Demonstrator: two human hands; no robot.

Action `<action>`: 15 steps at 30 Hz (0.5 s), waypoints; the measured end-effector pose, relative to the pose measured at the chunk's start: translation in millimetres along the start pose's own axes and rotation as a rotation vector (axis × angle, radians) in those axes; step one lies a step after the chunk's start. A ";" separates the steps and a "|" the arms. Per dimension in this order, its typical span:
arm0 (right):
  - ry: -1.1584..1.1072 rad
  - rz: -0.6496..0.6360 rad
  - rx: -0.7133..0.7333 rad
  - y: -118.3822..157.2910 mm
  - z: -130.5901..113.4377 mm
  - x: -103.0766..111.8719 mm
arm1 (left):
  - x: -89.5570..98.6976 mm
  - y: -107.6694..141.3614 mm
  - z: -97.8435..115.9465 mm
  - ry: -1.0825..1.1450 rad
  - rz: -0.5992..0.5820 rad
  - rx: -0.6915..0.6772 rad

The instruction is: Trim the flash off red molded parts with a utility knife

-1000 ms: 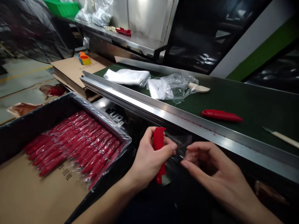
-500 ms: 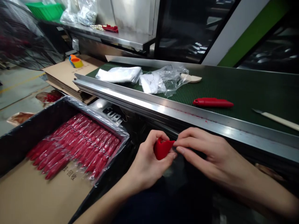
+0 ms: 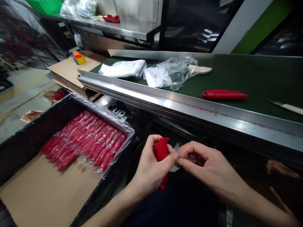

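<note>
My left hand (image 3: pixel 151 164) is wrapped round a red plastic part (image 3: pixel 162 148), held upright with its lower end showing below the palm. Fingers and thumb of my right hand (image 3: pixel 205 159) are pinched together against the left thumb tip. What they hold is too small to make out; a bit of clear film (image 3: pixel 176 146) shows just behind them. On the green conveyor belt ahead lies a long red plastic piece (image 3: pixel 224 95). Further right is a thin-bladed knife (image 3: pixel 292 108) with a pale handle.
A black-lined box (image 3: pixel 30 130) at left holds rows of bagged red pieces (image 3: pixel 87 138) on cardboard. White plastic bags (image 3: pixel 123 68) and a beige piece (image 3: pixel 201 70) lie on the belt behind a metal rail (image 3: pixel 151 96). Tape rolls (image 3: pixel 79 58) sit on stacked cardboard (image 3: pixel 63 67).
The red part has turned upright in my left hand. My right fingers have moved off its pointed end to the left thumb tip. The view has shifted slightly.
</note>
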State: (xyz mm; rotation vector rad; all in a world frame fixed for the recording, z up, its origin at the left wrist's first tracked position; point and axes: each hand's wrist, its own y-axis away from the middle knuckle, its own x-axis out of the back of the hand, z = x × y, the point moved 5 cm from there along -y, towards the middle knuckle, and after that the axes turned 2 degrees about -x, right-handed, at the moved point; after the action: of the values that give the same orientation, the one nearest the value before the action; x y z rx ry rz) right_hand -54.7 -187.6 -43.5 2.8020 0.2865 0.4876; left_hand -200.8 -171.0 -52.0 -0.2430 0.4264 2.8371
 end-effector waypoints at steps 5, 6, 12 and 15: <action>0.115 0.071 0.036 3.5 6.5 7.6 | 1.2 -4.3 -8.5 -0.137 -0.047 0.007; 0.161 0.149 0.061 3.6 7.5 10.5 | 3.0 -4.6 -10.0 -0.183 -0.008 -0.010; 0.335 0.222 0.253 4.3 2.5 4.2 | 6.0 -5.3 -13.6 -0.371 0.094 -0.118; 0.392 0.238 0.347 9.1 -11.1 6.0 | 4.0 -5.3 -11.8 -0.435 0.063 -0.155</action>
State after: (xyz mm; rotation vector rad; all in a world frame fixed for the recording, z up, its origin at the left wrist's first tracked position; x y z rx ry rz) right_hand -51.9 -192.0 -28.9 3.0713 0.1222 1.1477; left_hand -201.7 -168.8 -65.4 0.3609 0.1228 2.8719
